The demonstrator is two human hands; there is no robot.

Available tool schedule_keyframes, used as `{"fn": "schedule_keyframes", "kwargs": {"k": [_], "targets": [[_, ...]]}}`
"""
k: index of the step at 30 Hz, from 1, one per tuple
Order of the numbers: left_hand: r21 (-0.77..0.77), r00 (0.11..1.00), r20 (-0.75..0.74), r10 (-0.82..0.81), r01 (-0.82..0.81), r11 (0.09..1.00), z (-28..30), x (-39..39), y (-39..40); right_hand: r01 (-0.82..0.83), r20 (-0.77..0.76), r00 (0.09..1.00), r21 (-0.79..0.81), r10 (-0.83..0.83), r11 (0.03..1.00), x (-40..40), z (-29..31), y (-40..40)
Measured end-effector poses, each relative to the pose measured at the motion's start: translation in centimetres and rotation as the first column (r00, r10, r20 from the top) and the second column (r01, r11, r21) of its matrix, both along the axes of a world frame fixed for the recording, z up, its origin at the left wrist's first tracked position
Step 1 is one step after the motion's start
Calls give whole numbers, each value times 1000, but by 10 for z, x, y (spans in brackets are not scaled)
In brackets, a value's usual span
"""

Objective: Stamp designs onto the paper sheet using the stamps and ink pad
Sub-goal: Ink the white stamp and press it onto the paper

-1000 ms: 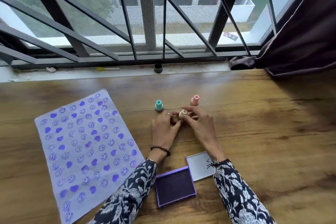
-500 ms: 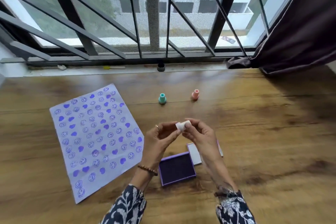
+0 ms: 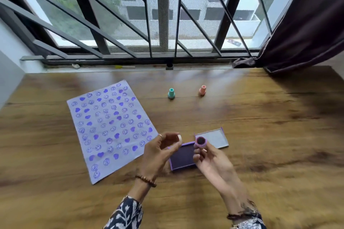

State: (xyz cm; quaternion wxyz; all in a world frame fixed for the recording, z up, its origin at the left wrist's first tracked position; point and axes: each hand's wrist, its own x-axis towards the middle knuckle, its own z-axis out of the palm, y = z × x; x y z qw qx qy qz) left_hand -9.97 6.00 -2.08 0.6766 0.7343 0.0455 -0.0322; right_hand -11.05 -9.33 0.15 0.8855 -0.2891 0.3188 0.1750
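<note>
The open purple ink pad (image 3: 183, 156), a shallow square tray with a dark inked face, lies flat on the brown wood-grain table (image 3: 260, 135) and serves as the landmark here. Its grey-lined hinged lid (image 3: 214, 138) lies open just beyond and to the right of it.

Above the pad's left edge, the left hand (image 3: 160, 151) pinches a small white cap (image 3: 179, 137) between thumb and fingertips, the fingers curled narrowly around it. Above the pad's right edge, the right hand (image 3: 208, 156) grips a small round purple stamp (image 3: 200, 141), its dark inked face turned up toward the camera; the fingers are closed around the stamp's body. The two hands are apart, with a gap between cap and stamp over the pad's far edge.

Left of the pad, the pale lavender paper sheet (image 3: 111, 128), covered with purple smiley faces and hearts, lies flat and tilted; its right corner comes near the pad's left side, behind the left hand. Its near-left strip shows a little unstamped margin.

Well beyond the pad, a teal plastic stamp (image 3: 171, 93) and a peach plastic stamp (image 3: 202, 90) stand upright, apart from each other. The table to the right of the pad is bare wood out to the dark curtain (image 3: 307, 24), and the near strip between the forearms is likewise bare.
</note>
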Motion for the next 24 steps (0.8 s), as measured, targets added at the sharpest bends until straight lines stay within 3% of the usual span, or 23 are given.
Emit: {"fn": "schedule_keyframes", "kwargs": {"k": [2, 5, 8, 10, 11, 13, 16, 24], "targets": [[52, 1000, 5, 22, -22, 998, -3, -1, 8, -18, 3, 1000, 48, 18, 999, -8, -1, -4], [136, 1000, 7, -11, 10, 991, -11, -3, 16, -22, 28, 999, -4, 22, 1000, -19, -6, -5], [194, 998, -15, -69, 71, 978, -21, -6, 19, -41, 100, 993, -259, 69, 965, -26, -18, 0], [243, 996, -24, -83, 87, 966, -27, -7, 20, -73, 123, 976, -602, 182, 795, -31, -23, 5], [251, 996, -24, -84, 88, 964, -29, -8, 20, -74, 113, 964, -759, 242, 647, -33, -25, 7], [253, 996, -22, -84, 87, 963, -31, -8, 21, -25, 116, 929, -928, 351, 373, -36, -23, 11], [266, 996, -27, -89, 93, 959, -31, -8, 21, 72, 132, 858, -988, 496, 138, -38, -21, 15], [259, 997, -29, -76, 81, 963, -30, -7, 21, 178, -27, 732, -957, 681, -229, -36, -17, 19]]}}
